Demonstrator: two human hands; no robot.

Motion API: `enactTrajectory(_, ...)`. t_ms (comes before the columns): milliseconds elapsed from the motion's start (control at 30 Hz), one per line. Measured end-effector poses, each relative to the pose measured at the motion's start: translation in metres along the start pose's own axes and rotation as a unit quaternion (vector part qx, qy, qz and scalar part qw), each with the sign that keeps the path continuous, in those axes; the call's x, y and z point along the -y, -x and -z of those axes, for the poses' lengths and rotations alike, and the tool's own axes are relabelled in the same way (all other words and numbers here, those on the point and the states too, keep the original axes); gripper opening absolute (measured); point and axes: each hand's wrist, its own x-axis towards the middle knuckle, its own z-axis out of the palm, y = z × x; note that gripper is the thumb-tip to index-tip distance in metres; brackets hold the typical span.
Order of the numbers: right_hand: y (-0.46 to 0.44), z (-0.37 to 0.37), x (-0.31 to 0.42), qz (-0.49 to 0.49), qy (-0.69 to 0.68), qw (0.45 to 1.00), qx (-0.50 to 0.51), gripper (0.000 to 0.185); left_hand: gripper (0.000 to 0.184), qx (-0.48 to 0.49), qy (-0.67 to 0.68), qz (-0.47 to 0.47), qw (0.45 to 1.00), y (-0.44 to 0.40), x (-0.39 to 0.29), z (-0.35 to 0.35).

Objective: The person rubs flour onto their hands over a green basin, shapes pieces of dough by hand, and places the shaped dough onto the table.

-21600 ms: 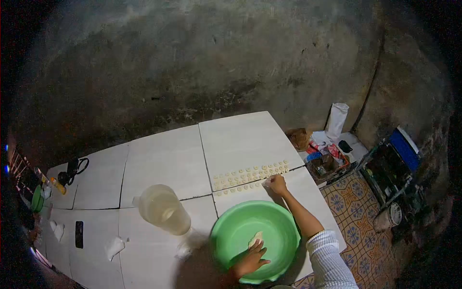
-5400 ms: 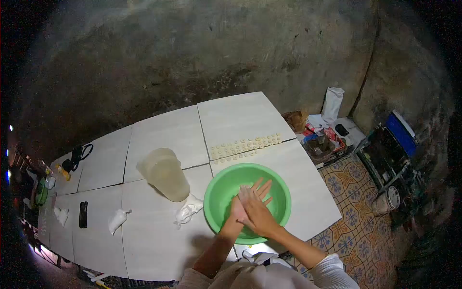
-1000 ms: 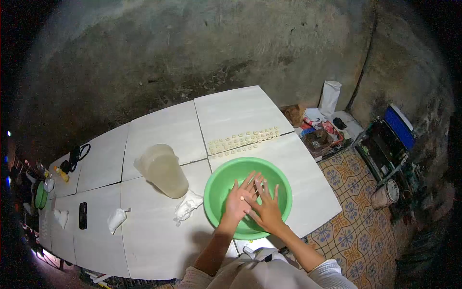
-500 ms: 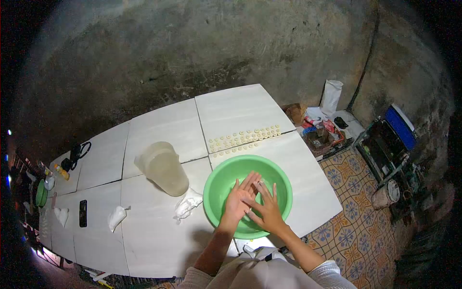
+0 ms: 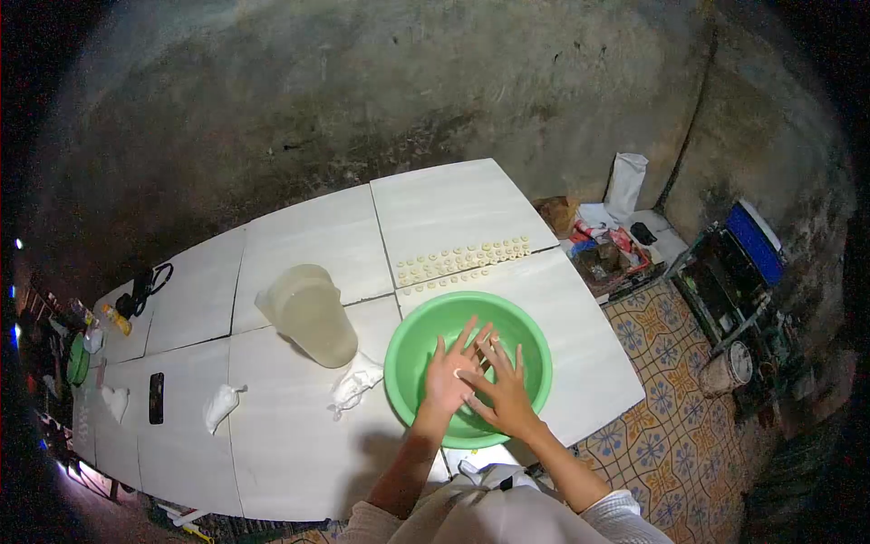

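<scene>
Over the green basin (image 5: 399,385), my left hand (image 5: 446,376) is turned palm up with its fingers spread. A small pale piece of dough (image 5: 458,373) lies on that palm. My right hand (image 5: 504,390), fingers apart, reaches over the palm, and a fingertip touches the piece. Beyond the basin, several small dough pieces (image 5: 444,263) stand in rows on the white tiled table (image 5: 580,354). What lies in the basin under my hands is mostly hidden.
A cloudy plastic pitcher (image 5: 313,322) stands left of the basin, beside a white plastic bag (image 5: 356,384). Farther left are another white bag (image 5: 220,407), a black phone (image 5: 157,398) and a yellow bottle (image 5: 117,319). A crate of items (image 5: 612,263) sits off the table's right side.
Earlier my right hand was setting pieces in the rows and my left was in the basin; then both palms were pressed together. Now they are apart, and the small piece shows on my left palm.
</scene>
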Motion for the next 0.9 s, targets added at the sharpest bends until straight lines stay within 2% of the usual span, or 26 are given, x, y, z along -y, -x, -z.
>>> enactTrajectory(67,0.000,0.002,0.002,0.012,0.009,1.000,0.022,0.034,0.074,0.013,0.058,-0.008,0.998,0.000,0.001,-0.002)
enactTrajectory(133,0.000,0.002,0.002,0.012,0.008,1.000,0.021,0.034,0.079,0.017,0.054,-0.010,0.998,-0.001,0.000,0.001)
enactTrajectory(200,-0.002,0.003,0.004,-0.008,0.061,0.998,0.007,0.034,0.086,0.028,0.069,-0.008,0.997,0.000,-0.003,-0.002)
enactTrajectory(233,-0.003,0.004,0.006,-0.015,0.055,0.998,0.010,0.036,0.094,0.014,0.018,0.005,1.000,0.000,-0.003,-0.002)
enactTrajectory(367,0.000,0.000,0.008,0.008,0.014,0.999,0.039,0.039,0.103,0.023,0.056,-0.006,0.998,0.000,-0.004,0.005)
enactTrajectory(467,-0.003,0.008,0.004,0.015,0.094,0.994,0.046,0.041,0.105,0.009,0.107,-0.001,0.994,0.001,-0.004,-0.001)
enactTrajectory(500,-0.005,0.008,0.006,0.007,0.101,0.994,0.042,0.042,0.105,0.006,0.079,-0.008,0.997,0.001,-0.005,-0.005)
enactTrajectory(667,-0.006,0.015,0.012,0.021,0.036,0.998,0.042,0.043,0.107,0.011,0.014,-0.016,1.000,0.002,-0.017,-0.021)
enactTrajectory(733,-0.009,0.023,0.014,0.022,0.127,0.991,0.044,0.047,0.106,0.015,0.027,-0.040,0.999,0.004,-0.012,-0.024)
enactTrajectory(800,-0.011,0.019,0.020,0.022,0.111,0.993,0.022,0.047,0.107,0.011,0.028,-0.053,0.998,0.005,-0.016,-0.034)
enactTrajectory(867,-0.011,0.011,0.025,0.012,0.018,1.000,0.005,0.043,0.109,0.007,-0.040,-0.072,0.997,0.007,-0.026,-0.043)
enactTrajectory(900,-0.010,0.013,0.026,0.020,-0.020,0.999,0.022,0.049,0.109,0.029,-0.013,-0.063,0.997,0.008,-0.027,-0.037)
